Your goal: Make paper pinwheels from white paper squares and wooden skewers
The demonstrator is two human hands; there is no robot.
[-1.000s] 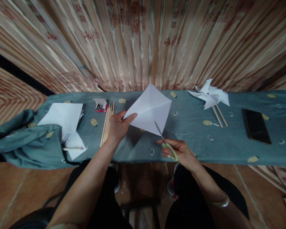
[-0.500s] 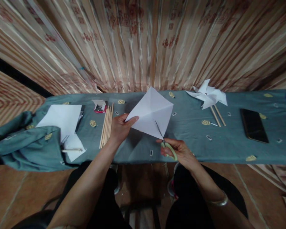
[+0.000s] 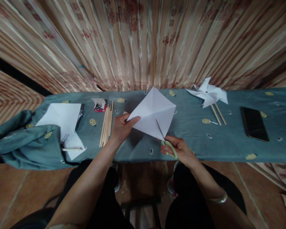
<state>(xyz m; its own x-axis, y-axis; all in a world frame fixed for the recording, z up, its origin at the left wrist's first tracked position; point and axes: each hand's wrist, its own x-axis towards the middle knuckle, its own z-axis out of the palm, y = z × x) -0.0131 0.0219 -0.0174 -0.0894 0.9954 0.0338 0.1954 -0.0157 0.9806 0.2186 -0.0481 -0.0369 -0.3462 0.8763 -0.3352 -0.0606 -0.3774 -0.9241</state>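
My left hand (image 3: pixel 124 126) pinches the left corner of a square sheet of white paper (image 3: pixel 152 106), thumb on top. Crease lines cross at the middle of the sheet, which is held up above the cloth. In my right hand (image 3: pixel 177 148) is a pair of scissors (image 3: pixel 169 147) with pale green handles, my fingers through the loops. The blades lie at the sheet's near corner and point toward its centre. One blade shows on top of the paper; the other is hidden beneath it.
A green patterned cloth (image 3: pixel 133 149) covers the table. On the left lie white papers (image 3: pixel 62 116), a small red box of pins (image 3: pixel 100 105) and several wooden sticks (image 3: pixel 106 124). To the right are white paper pinwheels (image 3: pixel 208 92) on sticks and a black phone (image 3: pixel 254 124).
The paper and both hands have shifted slightly right in the view. The scissors remain at the near corner, and more of the upper blade shows over the paper.
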